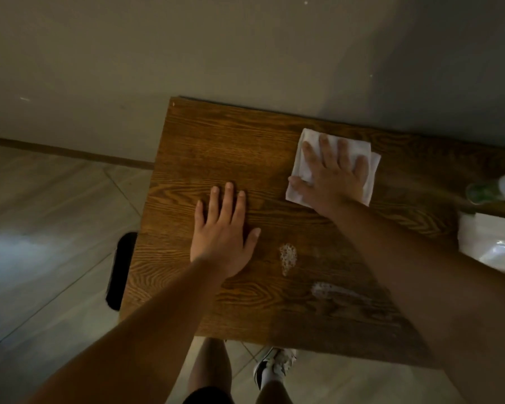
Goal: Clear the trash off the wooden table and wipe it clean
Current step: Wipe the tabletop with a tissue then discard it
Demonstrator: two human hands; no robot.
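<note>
Right hand (334,176) flat on white tissue (303,164), left hand (223,225) flat on wooden table (216,135)

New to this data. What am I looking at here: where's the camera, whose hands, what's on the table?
There is no robot. One wide-angle camera on a person's head looks down at their bare arms. The right hand presses flat on a white folded wipe near the far edge of the wooden table. The left hand lies open on the wood, holding nothing. Two foamy patches of cleaner sit near the front, not yet wiped. At the right edge are a green spray bottle and a white packet, both partly cut off. The person's legs and a shoe show below.
</note>
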